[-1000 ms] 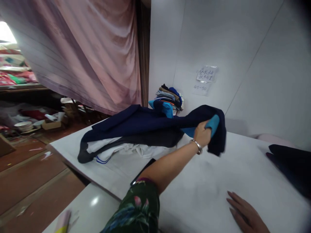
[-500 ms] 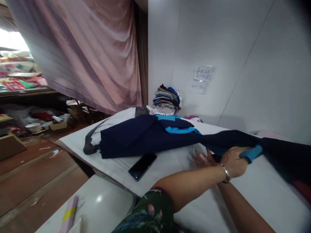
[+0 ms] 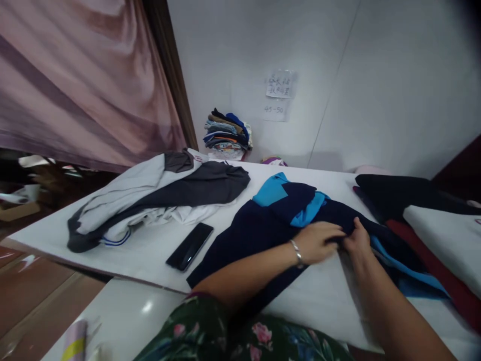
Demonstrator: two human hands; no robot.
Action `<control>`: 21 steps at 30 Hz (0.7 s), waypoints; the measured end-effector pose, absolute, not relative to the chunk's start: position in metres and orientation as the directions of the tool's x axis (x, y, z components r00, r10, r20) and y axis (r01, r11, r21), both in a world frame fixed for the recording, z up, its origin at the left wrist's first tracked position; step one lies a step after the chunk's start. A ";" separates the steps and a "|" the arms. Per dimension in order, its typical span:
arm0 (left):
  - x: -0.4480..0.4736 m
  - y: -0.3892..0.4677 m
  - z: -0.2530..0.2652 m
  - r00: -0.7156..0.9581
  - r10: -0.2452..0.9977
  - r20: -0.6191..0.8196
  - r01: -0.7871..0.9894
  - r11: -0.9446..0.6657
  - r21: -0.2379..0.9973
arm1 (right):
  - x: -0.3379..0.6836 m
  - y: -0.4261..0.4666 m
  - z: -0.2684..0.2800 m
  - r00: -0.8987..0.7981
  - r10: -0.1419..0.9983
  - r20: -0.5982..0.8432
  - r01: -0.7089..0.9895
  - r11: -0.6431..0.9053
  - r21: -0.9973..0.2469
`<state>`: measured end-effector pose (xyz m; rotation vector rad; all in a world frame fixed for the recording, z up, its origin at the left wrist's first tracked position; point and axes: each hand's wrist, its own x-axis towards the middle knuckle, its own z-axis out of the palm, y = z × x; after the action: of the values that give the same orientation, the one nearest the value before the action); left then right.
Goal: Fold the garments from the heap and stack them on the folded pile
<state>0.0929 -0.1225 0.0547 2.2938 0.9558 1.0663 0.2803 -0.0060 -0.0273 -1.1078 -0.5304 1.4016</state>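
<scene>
A navy garment with bright blue panels (image 3: 259, 225) lies across the white table, its left part hanging toward the front edge. My left hand (image 3: 319, 242), with a silver bracelet at the wrist, has its fingers closed on the garment's near edge. Close beside it, my right hand (image 3: 356, 240) pinches the same dark cloth, thumb uppermost. Some fingertips are hidden in the folds. Beyond my right hand, a navy and blue part of the garment stretches to the right. A black phone (image 3: 190, 246) rests on the table left of the garment.
Grey and white clothing (image 3: 158, 188) lies at the table's left. Folded clothes are stacked (image 3: 227, 131) by the wall. Black (image 3: 398, 193), dark red (image 3: 421, 250) and white cloth (image 3: 447, 240) lie at the right. A glossy white surface (image 3: 124, 306) stands at the lower left.
The view has swung right. The navy garment has come off the grey and white clothing, toward me. My left hand has let go of the blue edge, and both hands now meet on the dark cloth.
</scene>
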 end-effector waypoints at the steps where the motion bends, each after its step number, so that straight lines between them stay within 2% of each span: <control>1: 0.073 -0.117 0.057 0.401 0.801 0.445 0.511 -0.599 0.617 | 0.289 -0.006 -0.029 0.211 0.919 -0.333 -0.521 -0.182 -0.834; 3: 0.038 -0.103 0.056 0.278 0.900 0.336 0.716 -0.428 0.552 | 0.300 -0.008 -0.031 0.264 0.883 -0.389 -0.571 -0.182 -0.800; 5: 0.013 -0.087 0.050 0.194 0.948 0.251 0.859 -0.288 0.424 | 0.301 -0.010 -0.032 0.259 0.876 -0.407 -0.611 -0.178 -0.771; 8: -0.002 -0.066 0.038 0.136 0.981 0.139 0.954 -0.168 0.249 | 0.297 -0.013 -0.029 0.202 0.889 -0.410 -0.662 -0.185 -0.726; 11: 0.000 -0.048 0.031 0.123 0.992 0.010 0.977 -0.123 0.172 | 0.294 -0.014 -0.027 0.140 0.901 -0.411 -0.683 -0.213 -0.698; 13: 0.003 -0.036 0.029 0.133 0.991 -0.032 0.978 -0.126 0.166 | 0.293 -0.013 -0.028 0.142 0.893 -0.427 -0.688 -0.222 -0.691; 16: 0.006 -0.017 0.029 0.155 0.986 -0.068 0.965 -0.136 0.225 | 0.292 -0.009 -0.032 0.252 0.847 -0.468 -0.697 -0.177 -0.695; 21: 0.005 0.007 0.030 0.144 0.985 -0.094 0.947 -0.110 0.302 | 0.290 -0.006 -0.036 0.329 0.830 -0.450 -0.687 -0.116 -0.717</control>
<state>0.0051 0.0067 0.0301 2.1368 1.8737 0.1876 0.2898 -0.0057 -0.0358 -1.0807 -0.1690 1.2995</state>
